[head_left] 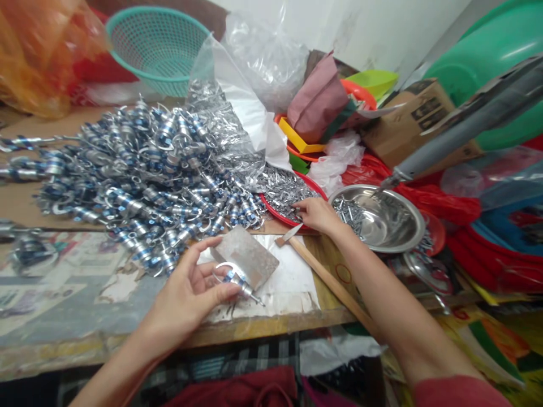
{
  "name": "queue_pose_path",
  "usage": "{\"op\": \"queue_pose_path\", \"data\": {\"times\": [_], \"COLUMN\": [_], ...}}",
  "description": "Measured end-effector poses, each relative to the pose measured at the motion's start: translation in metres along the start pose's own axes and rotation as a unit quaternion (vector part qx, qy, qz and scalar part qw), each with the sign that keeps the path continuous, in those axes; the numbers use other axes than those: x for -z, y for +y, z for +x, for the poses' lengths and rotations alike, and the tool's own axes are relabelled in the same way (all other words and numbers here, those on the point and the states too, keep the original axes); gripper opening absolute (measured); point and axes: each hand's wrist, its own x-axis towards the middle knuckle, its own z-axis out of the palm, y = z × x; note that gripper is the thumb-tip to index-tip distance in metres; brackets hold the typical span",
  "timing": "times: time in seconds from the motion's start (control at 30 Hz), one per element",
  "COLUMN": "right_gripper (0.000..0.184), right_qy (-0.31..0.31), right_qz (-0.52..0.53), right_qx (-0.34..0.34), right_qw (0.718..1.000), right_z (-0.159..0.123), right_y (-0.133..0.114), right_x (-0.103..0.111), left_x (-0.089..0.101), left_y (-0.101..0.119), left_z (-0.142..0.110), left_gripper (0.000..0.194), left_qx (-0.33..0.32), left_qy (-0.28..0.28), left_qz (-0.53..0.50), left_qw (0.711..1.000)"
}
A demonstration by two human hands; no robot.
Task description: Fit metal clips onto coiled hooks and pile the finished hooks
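Note:
My left hand (199, 291) pinches a small silver-and-blue metal fitting with a curved hook (237, 281), held above the near part of the bench. Just behind it lies a flat square metal block (248, 254) on white paper. At the red tray (270, 209), my right hand (316, 213) has its fingers bent down at the small flat metal pieces (282, 192); whether a piece is between the fingertips is too small to tell. A hammer with a wooden handle (324, 277) lies under my right forearm.
A big heap of similar fittings (144, 169) covers the left back. To the right stands a steel bowl (392, 226) holding metal pins, with a grey rod-shaped tool (458, 124) slanting above it. A green basket (159, 45) and a cardboard box (407, 127) are behind.

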Motion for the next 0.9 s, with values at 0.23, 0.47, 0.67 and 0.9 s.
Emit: {"op": "queue_pose_path", "data": {"times": [0.23,0.47,0.67,0.9], "right_gripper": [0.026,0.023,0.011,0.01], "right_qy": [0.111,0.096,0.017,-0.048], "right_qz": [0.1,0.256,0.15,0.249], "right_qx": [-0.013,0.28,0.256,0.22], "right_qw": [0.989,0.92,0.955,0.942], "right_z": [-0.03,-0.097,-0.101,-0.09], "right_y": [-0.027,-0.121,-0.125,-0.134], "right_x": [0.013,0.009,0.026,0.017], "left_x": [-0.001,0.001,0.004,0.005], "left_y": [-0.002,-0.004,-0.005,-0.003], "left_z": [-0.001,-0.001,0.002,0.002], "left_gripper": [0.081,0.079,0.077,0.077], "left_qx": [-0.005,-0.017,-0.023,-0.024], "left_qy": [0.005,-0.012,-0.046,-0.048], "left_qz": [-0.026,-0.032,-0.033,-0.025], "left_qw": [1.0,0.999,0.998,0.998]}}
